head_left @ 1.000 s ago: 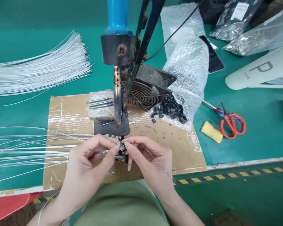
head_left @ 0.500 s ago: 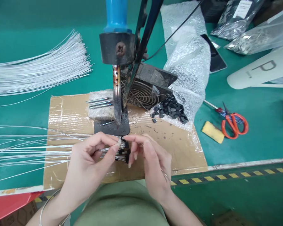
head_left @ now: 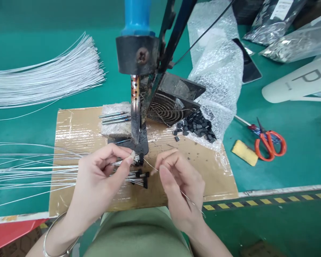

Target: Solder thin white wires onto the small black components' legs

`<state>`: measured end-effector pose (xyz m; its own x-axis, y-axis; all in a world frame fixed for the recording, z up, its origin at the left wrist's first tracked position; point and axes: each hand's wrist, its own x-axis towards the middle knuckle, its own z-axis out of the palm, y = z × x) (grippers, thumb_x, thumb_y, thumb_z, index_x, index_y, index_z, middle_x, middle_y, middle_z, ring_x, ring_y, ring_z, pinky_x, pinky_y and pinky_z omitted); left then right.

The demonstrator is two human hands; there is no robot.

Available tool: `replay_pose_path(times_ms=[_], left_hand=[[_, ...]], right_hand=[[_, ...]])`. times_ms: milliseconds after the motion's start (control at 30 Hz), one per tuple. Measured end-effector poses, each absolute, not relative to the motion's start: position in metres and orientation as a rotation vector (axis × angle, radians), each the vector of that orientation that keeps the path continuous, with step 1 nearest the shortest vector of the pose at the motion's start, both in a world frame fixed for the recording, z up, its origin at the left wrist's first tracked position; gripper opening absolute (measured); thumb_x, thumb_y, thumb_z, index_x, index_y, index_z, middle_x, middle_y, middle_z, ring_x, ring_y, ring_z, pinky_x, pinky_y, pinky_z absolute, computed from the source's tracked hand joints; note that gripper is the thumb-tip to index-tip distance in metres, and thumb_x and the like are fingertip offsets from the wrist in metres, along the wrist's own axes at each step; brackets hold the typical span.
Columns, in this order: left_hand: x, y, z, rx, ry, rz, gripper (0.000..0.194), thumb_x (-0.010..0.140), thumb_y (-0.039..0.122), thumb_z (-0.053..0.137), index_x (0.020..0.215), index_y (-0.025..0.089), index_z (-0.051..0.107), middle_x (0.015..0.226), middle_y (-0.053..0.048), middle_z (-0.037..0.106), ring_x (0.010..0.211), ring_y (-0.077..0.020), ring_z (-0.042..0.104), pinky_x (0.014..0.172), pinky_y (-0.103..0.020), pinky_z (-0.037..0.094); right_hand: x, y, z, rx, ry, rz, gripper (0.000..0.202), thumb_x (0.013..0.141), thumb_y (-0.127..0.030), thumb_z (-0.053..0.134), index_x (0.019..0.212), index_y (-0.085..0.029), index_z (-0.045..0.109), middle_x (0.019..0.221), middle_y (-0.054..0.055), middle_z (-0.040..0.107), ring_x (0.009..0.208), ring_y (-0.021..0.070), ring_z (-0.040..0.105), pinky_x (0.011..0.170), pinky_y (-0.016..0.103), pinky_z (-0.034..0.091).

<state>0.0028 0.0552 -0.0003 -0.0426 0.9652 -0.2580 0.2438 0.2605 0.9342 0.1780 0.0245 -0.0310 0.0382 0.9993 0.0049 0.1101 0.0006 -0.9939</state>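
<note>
My left hand [head_left: 98, 175] pinches a small pale piece [head_left: 134, 154] between thumb and forefinger, just below the tip of the soldering iron [head_left: 135, 125]. My right hand [head_left: 180, 185] is closed on a thin silvery wire [head_left: 151, 166], which reaches to the pale piece and runs out past the palm. Between and below the hands lie white wires with black connectors [head_left: 145, 181] at their ends. Other long white wires [head_left: 29, 175] stretch left from under my left hand. All this is over a cardboard sheet [head_left: 77, 132].
A large bundle of white wires [head_left: 50, 78] lies at the upper left. Behind the iron sits a black fan [head_left: 167, 107]. Small black pieces [head_left: 199, 125] rest on bubble wrap [head_left: 216, 67]. Scissors [head_left: 270, 144] and a yellow sponge [head_left: 244, 152] are at the right.
My right hand has moved right, away from my left hand, and a length of thin wire now shows between them. The black connectors below are more exposed. The view has shifted slightly.
</note>
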Motion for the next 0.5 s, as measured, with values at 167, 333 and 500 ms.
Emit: replay_pose_path(times_ms=[167, 333, 500], left_hand=[[0.003, 0.061, 0.003, 1.172, 1.548, 0.857, 0.009, 0.086, 0.02, 0.078, 0.078, 0.02, 0.076, 0.086, 0.001, 0.08, 0.065, -0.0074, 0.062, 0.057, -0.014, 0.045], [0.002, 0.064, 0.004, 1.142, 1.546, 0.873, 0.007, 0.085, 0.018, 0.078, 0.079, 0.021, 0.077, 0.077, 0.002, 0.075, 0.063, -0.0075, 0.059, 0.057, -0.014, 0.044], [0.003, 0.068, 0.004, 1.13, 1.564, 0.918, 0.009, 0.082, 0.017, 0.079, 0.075, 0.021, 0.076, 0.078, 0.001, 0.076, 0.061, -0.0077, 0.058, 0.053, -0.015, 0.043]], right_hand=[[0.171, 0.031, -0.029, -1.199, -1.19, 1.175, 0.016, 0.101, -0.014, 0.06, 0.089, -0.024, 0.059, 0.123, 0.007, 0.074, 0.12, 0.0232, 0.069, 0.106, 0.04, 0.052], [0.168, 0.035, -0.028, -1.181, -1.148, 1.216, 0.019, 0.097, -0.009, 0.066, 0.088, -0.025, 0.061, 0.124, 0.003, 0.079, 0.117, 0.0199, 0.075, 0.108, 0.037, 0.056], [0.166, 0.041, -0.029, -1.192, -1.114, 1.21, 0.021, 0.095, -0.008, 0.068, 0.085, -0.026, 0.062, 0.119, 0.001, 0.082, 0.111, 0.0178, 0.078, 0.106, 0.035, 0.058]])
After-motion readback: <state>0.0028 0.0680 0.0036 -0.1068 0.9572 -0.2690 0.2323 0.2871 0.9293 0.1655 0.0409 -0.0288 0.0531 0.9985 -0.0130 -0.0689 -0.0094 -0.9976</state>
